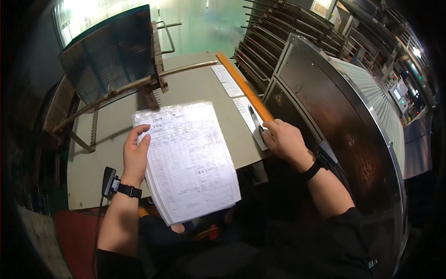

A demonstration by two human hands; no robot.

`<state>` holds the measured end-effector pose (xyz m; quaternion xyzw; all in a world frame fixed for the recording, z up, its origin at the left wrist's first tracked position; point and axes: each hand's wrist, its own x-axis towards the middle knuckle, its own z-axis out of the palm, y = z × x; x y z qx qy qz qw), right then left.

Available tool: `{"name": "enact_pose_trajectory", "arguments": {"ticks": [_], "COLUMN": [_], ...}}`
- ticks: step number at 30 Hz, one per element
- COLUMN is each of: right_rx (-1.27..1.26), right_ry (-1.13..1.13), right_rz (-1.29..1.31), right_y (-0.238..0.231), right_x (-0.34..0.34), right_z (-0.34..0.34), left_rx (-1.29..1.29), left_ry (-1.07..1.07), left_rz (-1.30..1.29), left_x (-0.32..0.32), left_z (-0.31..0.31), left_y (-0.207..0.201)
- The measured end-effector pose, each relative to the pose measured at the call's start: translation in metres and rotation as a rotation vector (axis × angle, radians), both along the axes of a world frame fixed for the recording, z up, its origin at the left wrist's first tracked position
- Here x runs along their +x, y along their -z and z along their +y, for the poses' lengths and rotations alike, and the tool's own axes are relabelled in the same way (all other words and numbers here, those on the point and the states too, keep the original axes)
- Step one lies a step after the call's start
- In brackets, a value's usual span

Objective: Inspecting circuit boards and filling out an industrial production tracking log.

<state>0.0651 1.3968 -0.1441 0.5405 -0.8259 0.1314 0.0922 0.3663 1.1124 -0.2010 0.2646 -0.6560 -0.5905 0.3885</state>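
Observation:
A stack of printed forms (190, 158), apparently in a clear plastic sleeve, lies tilted over the table's near edge. My left hand (135, 156) grips its left edge, thumb on top and the other fingers partly hidden. At the table's right side, my right hand (285, 142) is closed with its fingertips at the lower end of a dark pen (254, 116). Under that pen is a white paper slip (241, 106); a second printed slip (226, 80) lies farther back, beside an orange strip (246, 88) along the table edge.
On the table (186, 83), a rack holding a dark ribbed panel (111, 56) stands at the back left. A metal machine (344, 121) with a rounded casing borders the right side. Stacked racks (274, 42) rise behind it. Each wrist carries a strapped device.

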Motion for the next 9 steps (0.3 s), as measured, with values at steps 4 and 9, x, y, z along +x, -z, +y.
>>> {"name": "enact_pose_trajectory", "arguments": {"ticks": [4,9], "right_rx": [-0.048,-0.156], "right_ry": [0.047,0.118], "right_rz": [-0.040,-0.035], "right_y": [0.009,0.024], "right_x": [0.012,0.010], "right_z": [0.009,0.001], "left_rx": [-0.016,-0.152], "left_ry": [-0.015,-0.093], "left_rz": [0.003,-0.140], "left_x": [0.001,0.011], "left_z": [-0.001,-0.002], "left_y": [0.003,0.001]}}
